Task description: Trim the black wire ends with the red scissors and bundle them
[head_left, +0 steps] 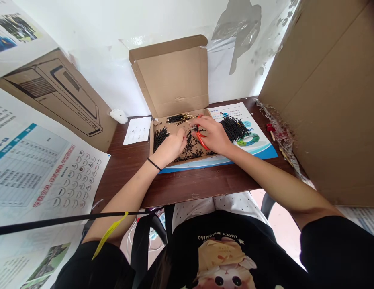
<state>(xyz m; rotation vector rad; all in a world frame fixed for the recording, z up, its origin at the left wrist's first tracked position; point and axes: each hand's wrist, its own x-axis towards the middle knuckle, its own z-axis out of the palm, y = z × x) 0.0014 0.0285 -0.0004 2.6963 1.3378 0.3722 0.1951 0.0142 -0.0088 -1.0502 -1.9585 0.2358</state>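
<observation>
My right hand (215,134) is wrapped round small hand cutters with red-orange handles (201,140), held over an open cardboard box (168,73). The cutters' jaws are too small to make out. Across from it, my left hand (172,145) is closed in a pinch, and whatever its fingertips hold is hidden. Many short black scraps (194,150) lie scattered on the box floor beneath both hands. A bundle of thin black pieces (160,136) rests at the box's left side. Black pieces with gold-coloured ends (178,118) lie at its back.
Right of the box, a pile of thin black sticks (235,128) lies on a printed blue-white sheet (266,151). A white paper (137,130) is at the left on the brown table (187,182). Cardboard panels stand left and right (334,100), with a wall behind.
</observation>
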